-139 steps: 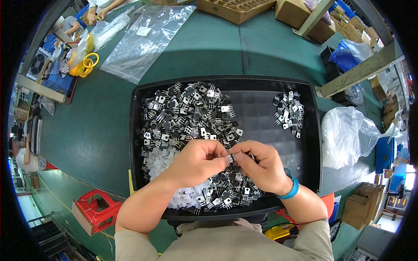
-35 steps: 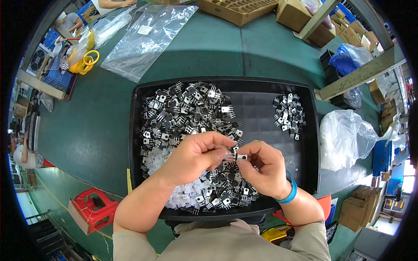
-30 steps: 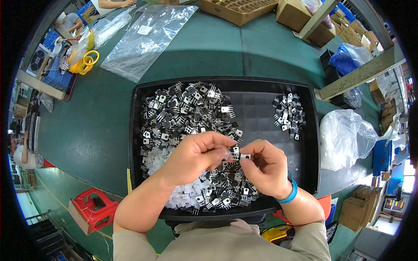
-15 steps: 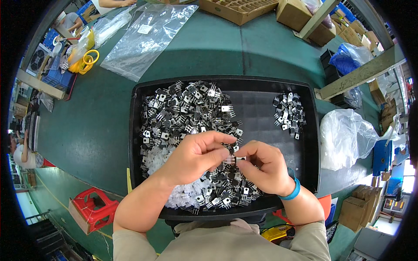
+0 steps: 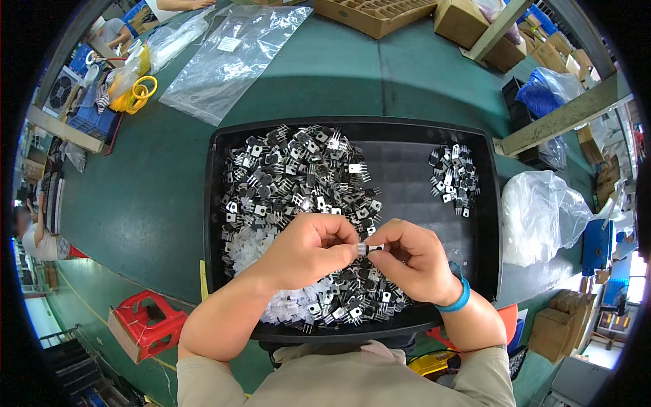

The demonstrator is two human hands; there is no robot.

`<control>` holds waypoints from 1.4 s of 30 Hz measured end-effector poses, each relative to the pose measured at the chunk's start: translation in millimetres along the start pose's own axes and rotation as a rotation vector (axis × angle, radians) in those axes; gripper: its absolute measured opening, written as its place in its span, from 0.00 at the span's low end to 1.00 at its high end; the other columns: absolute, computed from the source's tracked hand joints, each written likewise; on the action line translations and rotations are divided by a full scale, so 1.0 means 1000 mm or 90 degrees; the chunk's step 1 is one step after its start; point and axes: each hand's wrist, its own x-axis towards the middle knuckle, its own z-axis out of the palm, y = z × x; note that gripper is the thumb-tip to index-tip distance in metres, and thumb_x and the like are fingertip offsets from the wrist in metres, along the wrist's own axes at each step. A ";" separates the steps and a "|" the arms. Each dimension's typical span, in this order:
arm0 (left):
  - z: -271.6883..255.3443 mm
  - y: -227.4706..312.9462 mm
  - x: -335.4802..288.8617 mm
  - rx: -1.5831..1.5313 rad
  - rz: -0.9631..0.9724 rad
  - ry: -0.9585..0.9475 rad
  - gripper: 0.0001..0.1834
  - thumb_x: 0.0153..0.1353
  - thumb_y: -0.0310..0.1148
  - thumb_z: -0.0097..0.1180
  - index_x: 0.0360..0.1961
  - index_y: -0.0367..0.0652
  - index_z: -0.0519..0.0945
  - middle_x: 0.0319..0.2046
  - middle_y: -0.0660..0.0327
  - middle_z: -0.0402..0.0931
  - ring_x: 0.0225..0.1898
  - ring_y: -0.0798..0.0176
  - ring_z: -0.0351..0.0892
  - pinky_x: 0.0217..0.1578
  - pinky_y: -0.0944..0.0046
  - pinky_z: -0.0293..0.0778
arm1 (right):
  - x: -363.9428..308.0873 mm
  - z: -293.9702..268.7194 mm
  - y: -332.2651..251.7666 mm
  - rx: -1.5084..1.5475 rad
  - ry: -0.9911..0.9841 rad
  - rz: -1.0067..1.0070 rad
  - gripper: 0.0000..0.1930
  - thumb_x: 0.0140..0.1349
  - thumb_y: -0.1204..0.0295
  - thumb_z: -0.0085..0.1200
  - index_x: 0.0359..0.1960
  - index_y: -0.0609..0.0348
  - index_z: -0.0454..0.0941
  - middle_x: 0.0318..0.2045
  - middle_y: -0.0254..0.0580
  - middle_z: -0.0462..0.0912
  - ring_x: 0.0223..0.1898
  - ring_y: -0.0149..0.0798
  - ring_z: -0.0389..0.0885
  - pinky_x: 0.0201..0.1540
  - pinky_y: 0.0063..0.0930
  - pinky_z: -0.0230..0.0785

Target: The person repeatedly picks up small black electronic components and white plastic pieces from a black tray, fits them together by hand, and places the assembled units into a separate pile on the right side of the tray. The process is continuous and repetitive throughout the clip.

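A black tray (image 5: 489,258) lies in front of me. Its left part holds a large heap of three-legged transistors (image 5: 298,169) with black bodies and metal tabs. A pile of small white translucent plastic pieces (image 5: 291,305) lies at its near left. Above the heap, my right hand (image 5: 413,261) pinches one transistor (image 5: 376,249) between thumb and fingertips, legs toward the left. My left hand (image 5: 308,251) pinches a small whitish plastic piece (image 5: 361,250) against the leg end; how far it sits over the legs cannot be made out. A smaller group of transistors (image 5: 454,178) lies at the tray's far right.
On the green table (image 5: 135,203) lie a flat clear bag (image 5: 237,57) and yellow tape rolls (image 5: 139,95). A clear plastic bag (image 5: 542,217) bulges right of the tray. A divided cardboard box (image 5: 376,17) and a metal post (image 5: 563,112) stand beyond. A red stool (image 5: 149,325) is at left.
My left fingertips have moved right and closed in on the transistor's leg end. The index finger, stretched out before, is now bent in. My right hand stays almost in place.
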 end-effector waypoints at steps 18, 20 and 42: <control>-0.010 -0.011 0.013 -0.175 0.123 0.052 0.17 0.50 0.11 0.45 0.41 0.39 0.72 0.51 0.54 0.72 0.46 0.65 0.73 0.47 0.65 0.68 | 0.012 -0.007 0.036 -0.254 0.005 -0.014 0.08 0.52 0.77 0.58 0.34 0.60 0.76 0.30 0.45 0.77 0.29 0.46 0.79 0.32 0.37 0.71; -0.004 -0.005 0.012 -0.190 0.106 0.077 0.17 0.54 0.12 0.47 0.45 0.37 0.72 0.53 0.53 0.71 0.50 0.61 0.74 0.52 0.61 0.70 | 0.009 0.001 0.046 -0.350 -0.034 -0.009 0.10 0.51 0.74 0.59 0.36 0.58 0.76 0.32 0.47 0.77 0.31 0.52 0.78 0.33 0.42 0.71; -0.005 0.001 0.007 -0.004 0.101 0.102 0.06 0.58 0.19 0.56 0.38 0.35 0.78 0.35 0.62 0.76 0.35 0.73 0.75 0.36 0.74 0.72 | 0.016 -0.004 0.037 -0.150 -0.031 0.069 0.08 0.51 0.78 0.61 0.31 0.63 0.74 0.27 0.46 0.76 0.28 0.42 0.77 0.32 0.32 0.70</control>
